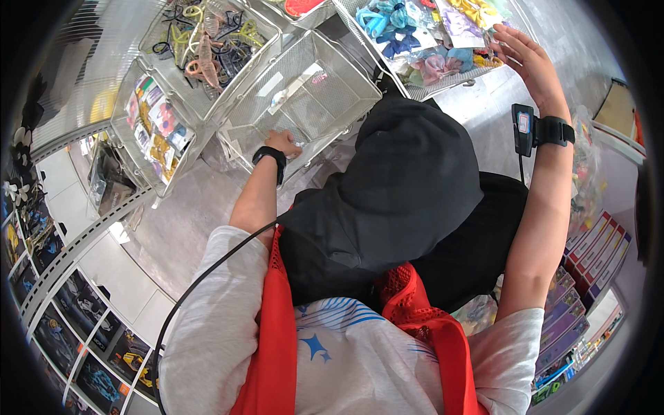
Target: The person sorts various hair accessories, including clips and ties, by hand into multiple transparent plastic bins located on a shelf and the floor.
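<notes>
My left hand [282, 143] reaches into a wire-mesh basket [358, 98] at its lower left end, its fingers bent downward. A small whitish bit shows beside the fingertips; whether they grip it is unclear. Farther up in this basket lie a white card strip [295, 88] and a small pink item [319, 78]. My right hand [526, 62] is raised at the right edge of another mesh basket [441, 92], its fingers slightly spread and nothing visibly held. That basket holds carded fabric hair bows [399, 41] and scrunchies in blue, pink, purple and yellow.
A mesh basket of plastic hair claws [207, 46] stands at the upper left, above a smaller basket of carded hair accessories [161, 122]. My bent knee in black cloth [415, 171] fills the centre. Boxed goods [596, 254] stand at right, shelving at lower left.
</notes>
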`<state>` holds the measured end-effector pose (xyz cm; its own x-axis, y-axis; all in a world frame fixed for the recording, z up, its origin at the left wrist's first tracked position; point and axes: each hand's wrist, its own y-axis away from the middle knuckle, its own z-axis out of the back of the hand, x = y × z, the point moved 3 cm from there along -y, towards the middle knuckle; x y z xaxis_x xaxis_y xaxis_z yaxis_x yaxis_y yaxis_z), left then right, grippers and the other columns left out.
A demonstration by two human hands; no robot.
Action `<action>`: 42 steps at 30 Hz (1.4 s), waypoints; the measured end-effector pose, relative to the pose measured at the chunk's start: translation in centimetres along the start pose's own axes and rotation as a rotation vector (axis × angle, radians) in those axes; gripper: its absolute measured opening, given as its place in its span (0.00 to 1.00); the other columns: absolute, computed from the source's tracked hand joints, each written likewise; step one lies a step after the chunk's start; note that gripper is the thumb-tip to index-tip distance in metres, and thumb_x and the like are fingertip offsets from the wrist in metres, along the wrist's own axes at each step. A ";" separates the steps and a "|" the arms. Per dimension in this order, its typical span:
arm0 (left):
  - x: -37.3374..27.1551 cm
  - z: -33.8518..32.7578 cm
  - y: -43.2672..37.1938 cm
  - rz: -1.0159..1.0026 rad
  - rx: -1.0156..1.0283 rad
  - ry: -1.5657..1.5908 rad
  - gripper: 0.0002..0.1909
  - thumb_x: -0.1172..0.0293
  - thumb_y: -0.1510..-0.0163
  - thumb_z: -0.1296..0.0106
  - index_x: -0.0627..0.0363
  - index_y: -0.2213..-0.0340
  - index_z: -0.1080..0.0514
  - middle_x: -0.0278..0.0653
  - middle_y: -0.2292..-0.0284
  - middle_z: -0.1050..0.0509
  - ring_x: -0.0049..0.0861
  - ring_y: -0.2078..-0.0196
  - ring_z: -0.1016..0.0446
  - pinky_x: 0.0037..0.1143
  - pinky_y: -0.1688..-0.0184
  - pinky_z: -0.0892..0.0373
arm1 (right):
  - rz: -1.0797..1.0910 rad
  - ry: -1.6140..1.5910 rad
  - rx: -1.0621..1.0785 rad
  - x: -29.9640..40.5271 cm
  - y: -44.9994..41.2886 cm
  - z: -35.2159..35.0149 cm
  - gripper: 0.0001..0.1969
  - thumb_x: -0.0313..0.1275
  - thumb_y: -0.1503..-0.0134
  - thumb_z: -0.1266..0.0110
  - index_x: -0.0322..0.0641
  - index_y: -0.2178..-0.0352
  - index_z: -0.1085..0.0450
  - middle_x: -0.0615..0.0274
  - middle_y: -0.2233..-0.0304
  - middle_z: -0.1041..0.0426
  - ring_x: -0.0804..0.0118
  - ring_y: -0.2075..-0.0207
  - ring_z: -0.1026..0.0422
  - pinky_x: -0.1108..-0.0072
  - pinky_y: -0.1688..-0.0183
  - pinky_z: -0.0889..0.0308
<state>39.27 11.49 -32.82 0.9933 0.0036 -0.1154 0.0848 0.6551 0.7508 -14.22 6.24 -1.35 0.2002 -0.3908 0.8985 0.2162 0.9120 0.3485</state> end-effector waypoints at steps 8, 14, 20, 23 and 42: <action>1.2 -2.8 -2.1 -0.217 0.232 0.004 0.19 0.54 0.68 0.40 0.58 0.83 0.30 0.47 0.77 0.25 0.30 0.75 0.26 0.27 0.70 0.30 | 0.044 0.028 0.022 0.6 0.6 -0.1 0.19 0.40 0.45 0.48 0.44 0.54 0.30 0.66 0.58 0.29 0.76 0.58 0.29 0.86 0.53 0.38; -0.3 1.6 -0.1 -0.083 -0.259 0.175 0.19 0.59 0.68 0.39 0.62 0.87 0.34 0.42 0.84 0.27 0.28 0.80 0.27 0.27 0.75 0.32 | 0.051 -0.033 0.024 0.9 0.5 0.8 0.20 0.38 0.43 0.49 0.40 0.52 0.33 0.67 0.56 0.29 0.76 0.55 0.30 0.86 0.52 0.38; -10.4 18.9 7.3 -0.544 -0.649 0.583 0.12 0.70 0.63 0.44 0.63 0.81 0.37 0.43 0.80 0.33 0.34 0.76 0.33 0.29 0.69 0.35 | 0.142 -0.186 -0.039 2.1 1.0 0.0 0.18 0.34 0.43 0.49 0.40 0.53 0.32 0.65 0.57 0.28 0.74 0.57 0.28 0.87 0.56 0.36; -16.5 26.5 13.5 -0.827 -0.729 0.644 0.12 0.77 0.61 0.47 0.61 0.83 0.42 0.34 0.80 0.40 0.19 0.77 0.40 0.20 0.72 0.40 | 0.267 -0.236 -0.051 4.4 2.7 -1.0 0.18 0.34 0.43 0.49 0.42 0.52 0.33 0.65 0.57 0.28 0.75 0.57 0.28 0.86 0.56 0.35; -47.8 30.8 22.7 -1.136 0.105 1.626 0.10 0.80 0.55 0.52 0.60 0.67 0.38 0.35 0.74 0.31 0.21 0.71 0.27 0.21 0.72 0.32 | 0.460 -1.126 -0.031 5.8 4.5 2.2 0.13 0.30 0.45 0.47 0.35 0.59 0.32 0.66 0.67 0.28 0.77 0.68 0.30 0.83 0.63 0.35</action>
<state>-3.86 2.93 9.83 -0.4980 0.2937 -0.8160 0.5785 0.8135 -0.0602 -14.22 8.39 6.00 -0.6742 0.3093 0.6707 0.3692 0.9276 -0.0566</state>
